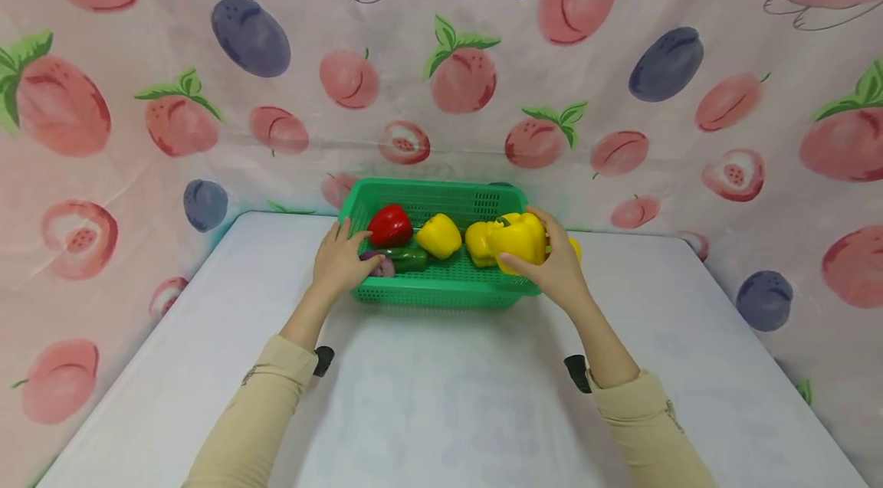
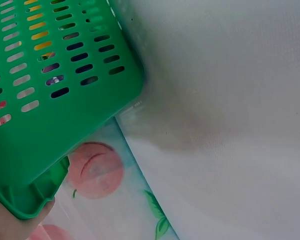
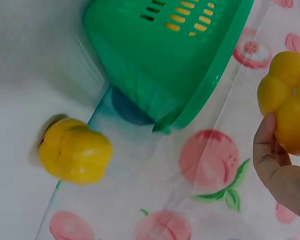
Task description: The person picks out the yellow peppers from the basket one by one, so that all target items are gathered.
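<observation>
A green plastic basket (image 1: 441, 295) stands against the far wall. My left hand (image 1: 336, 258) grips its left rim, thumb on the inner side; the left wrist view shows only part of that hand (image 2: 10, 220) at the rim. My right hand (image 1: 557, 267) holds a yellow bell pepper (image 1: 522, 239) above the basket's right end, thumb and fingers on opposite sides. Inside lie a red bell pepper (image 1: 389, 226), a yellow bell pepper (image 1: 439, 236), another yellow one (image 1: 479, 244) partly covered, a long dark green vegetable (image 1: 408, 258) and a purple vegetable (image 1: 383, 266) partly behind my left thumb.
One more yellow bell pepper (image 3: 75, 151) rests on the white table (image 1: 441, 396) just right of the basket, mostly hidden by my right hand in the head view. A fruit-printed cloth (image 1: 414, 112) hangs behind and at the sides of the table.
</observation>
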Action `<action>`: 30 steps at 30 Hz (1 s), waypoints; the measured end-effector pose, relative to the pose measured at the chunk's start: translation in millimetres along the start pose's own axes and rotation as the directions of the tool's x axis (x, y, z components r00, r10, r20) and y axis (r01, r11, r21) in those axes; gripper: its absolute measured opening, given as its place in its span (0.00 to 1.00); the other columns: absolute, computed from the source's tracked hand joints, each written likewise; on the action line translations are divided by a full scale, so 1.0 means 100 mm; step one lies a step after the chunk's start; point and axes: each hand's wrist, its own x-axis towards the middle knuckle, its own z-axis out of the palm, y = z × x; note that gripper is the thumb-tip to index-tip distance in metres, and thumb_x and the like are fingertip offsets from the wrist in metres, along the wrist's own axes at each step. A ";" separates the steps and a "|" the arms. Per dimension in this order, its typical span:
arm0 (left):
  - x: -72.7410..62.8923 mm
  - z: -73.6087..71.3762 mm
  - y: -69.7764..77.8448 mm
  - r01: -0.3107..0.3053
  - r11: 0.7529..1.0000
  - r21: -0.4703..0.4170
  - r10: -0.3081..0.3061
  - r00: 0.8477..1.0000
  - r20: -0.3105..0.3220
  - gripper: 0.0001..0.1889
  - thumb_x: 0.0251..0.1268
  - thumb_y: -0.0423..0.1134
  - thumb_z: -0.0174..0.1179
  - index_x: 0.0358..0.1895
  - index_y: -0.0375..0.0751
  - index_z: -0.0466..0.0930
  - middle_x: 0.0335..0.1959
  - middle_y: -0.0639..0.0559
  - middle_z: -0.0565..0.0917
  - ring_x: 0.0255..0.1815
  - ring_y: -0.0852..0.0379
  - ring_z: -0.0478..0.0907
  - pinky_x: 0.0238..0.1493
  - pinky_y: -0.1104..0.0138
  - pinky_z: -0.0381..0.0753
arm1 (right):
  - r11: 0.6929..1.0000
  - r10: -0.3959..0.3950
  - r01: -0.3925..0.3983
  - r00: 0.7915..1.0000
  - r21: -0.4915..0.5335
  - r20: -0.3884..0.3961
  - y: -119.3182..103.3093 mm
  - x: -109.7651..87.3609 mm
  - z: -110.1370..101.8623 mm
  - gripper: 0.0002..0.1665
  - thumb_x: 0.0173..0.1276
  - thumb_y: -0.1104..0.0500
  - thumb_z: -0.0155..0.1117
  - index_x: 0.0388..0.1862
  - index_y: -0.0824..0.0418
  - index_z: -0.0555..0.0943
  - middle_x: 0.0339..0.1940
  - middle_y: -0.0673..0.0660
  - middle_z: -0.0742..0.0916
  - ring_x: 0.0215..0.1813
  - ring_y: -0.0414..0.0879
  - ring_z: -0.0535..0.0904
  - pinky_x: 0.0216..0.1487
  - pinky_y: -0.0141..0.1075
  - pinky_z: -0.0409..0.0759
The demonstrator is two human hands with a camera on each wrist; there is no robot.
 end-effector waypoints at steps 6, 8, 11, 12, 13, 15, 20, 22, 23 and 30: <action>0.05 0.01 0.00 -0.009 1.000 -0.002 0.009 1.000 -0.006 0.32 0.63 0.54 0.54 0.66 0.39 0.67 0.74 0.30 0.50 0.75 0.32 0.43 0.74 0.44 0.47 | 0.999 -0.005 0.004 0.999 -0.046 -0.035 0.07 0.00 -0.18 0.48 0.59 0.49 0.69 0.73 0.55 0.56 0.67 0.61 0.68 0.54 0.56 0.67 0.52 0.47 0.76; 0.06 -0.01 0.01 -0.007 1.000 -0.005 0.007 1.000 -0.002 0.32 0.63 0.54 0.54 0.67 0.39 0.67 0.74 0.30 0.50 0.75 0.33 0.42 0.73 0.43 0.47 | 0.998 -0.005 0.002 0.999 -0.057 -0.047 0.09 0.01 -0.24 0.48 0.59 0.49 0.68 0.74 0.55 0.55 0.67 0.62 0.68 0.55 0.56 0.67 0.52 0.48 0.76; 0.07 -0.04 0.01 -0.001 1.000 -0.004 0.001 1.000 0.004 0.32 0.63 0.54 0.54 0.67 0.40 0.66 0.74 0.30 0.49 0.75 0.32 0.42 0.73 0.43 0.47 | 0.998 -0.006 0.002 0.998 -0.061 -0.066 0.12 0.04 -0.31 0.48 0.59 0.49 0.68 0.74 0.55 0.55 0.67 0.63 0.67 0.56 0.58 0.67 0.53 0.50 0.75; 0.07 -0.05 0.01 0.001 1.000 -0.003 -0.001 1.000 0.003 0.32 0.63 0.54 0.54 0.67 0.40 0.66 0.74 0.30 0.48 0.75 0.32 0.42 0.73 0.43 0.47 | 0.998 -0.008 0.004 0.997 -0.063 -0.072 0.13 0.05 -0.33 0.48 0.59 0.49 0.69 0.74 0.56 0.55 0.68 0.63 0.67 0.56 0.58 0.67 0.54 0.50 0.75; 0.07 -0.06 0.01 0.002 1.000 -0.003 -0.002 1.000 0.003 0.32 0.63 0.54 0.54 0.67 0.40 0.66 0.74 0.30 0.48 0.75 0.32 0.42 0.73 0.43 0.47 | 0.998 -0.012 0.006 0.997 -0.068 -0.077 0.14 0.05 -0.35 0.48 0.59 0.49 0.68 0.73 0.56 0.55 0.68 0.64 0.67 0.56 0.58 0.67 0.55 0.51 0.74; 0.07 -0.07 0.00 0.001 1.000 -0.008 -0.001 1.000 -0.004 0.32 0.63 0.54 0.54 0.67 0.40 0.66 0.74 0.29 0.48 0.75 0.32 0.42 0.73 0.43 0.47 | 0.997 -0.014 0.007 0.996 -0.077 -0.089 0.17 0.05 -0.38 0.48 0.59 0.50 0.69 0.73 0.57 0.56 0.67 0.65 0.67 0.56 0.59 0.67 0.55 0.51 0.73; 0.06 -0.03 -0.01 -0.012 1.000 -0.025 0.011 1.000 -0.002 0.32 0.63 0.53 0.54 0.67 0.39 0.66 0.74 0.28 0.48 0.75 0.31 0.42 0.73 0.42 0.47 | 0.995 0.003 -0.014 0.993 -0.096 -0.115 0.31 0.05 -0.47 0.47 0.60 0.53 0.68 0.73 0.60 0.56 0.67 0.67 0.66 0.60 0.60 0.66 0.61 0.55 0.71; 0.05 -0.02 -0.02 -0.005 1.000 -0.027 0.005 1.000 0.002 0.32 0.63 0.53 0.54 0.67 0.39 0.66 0.74 0.28 0.48 0.75 0.31 0.42 0.72 0.41 0.47 | 0.996 0.017 -0.027 0.993 -0.089 -0.117 0.36 0.06 -0.50 0.47 0.60 0.53 0.68 0.73 0.62 0.55 0.69 0.68 0.65 0.63 0.62 0.65 0.65 0.57 0.67; 0.04 -0.01 -0.03 -0.001 1.000 -0.025 0.001 1.000 0.003 0.33 0.63 0.54 0.55 0.67 0.40 0.66 0.74 0.28 0.48 0.75 0.31 0.42 0.72 0.41 0.48 | 0.995 0.026 -0.036 0.993 -0.089 -0.116 0.39 0.06 -0.51 0.48 0.60 0.53 0.68 0.73 0.62 0.55 0.69 0.68 0.65 0.64 0.62 0.64 0.66 0.58 0.66; 0.01 0.01 -0.02 -0.008 1.000 -0.027 0.008 1.000 0.000 0.33 0.62 0.54 0.55 0.67 0.39 0.66 0.74 0.28 0.48 0.75 0.31 0.42 0.72 0.41 0.48 | 0.987 0.092 -0.108 0.987 -0.120 -0.131 0.57 0.08 -0.65 0.49 0.62 0.50 0.66 0.74 0.63 0.53 0.70 0.69 0.63 0.65 0.64 0.63 0.67 0.59 0.64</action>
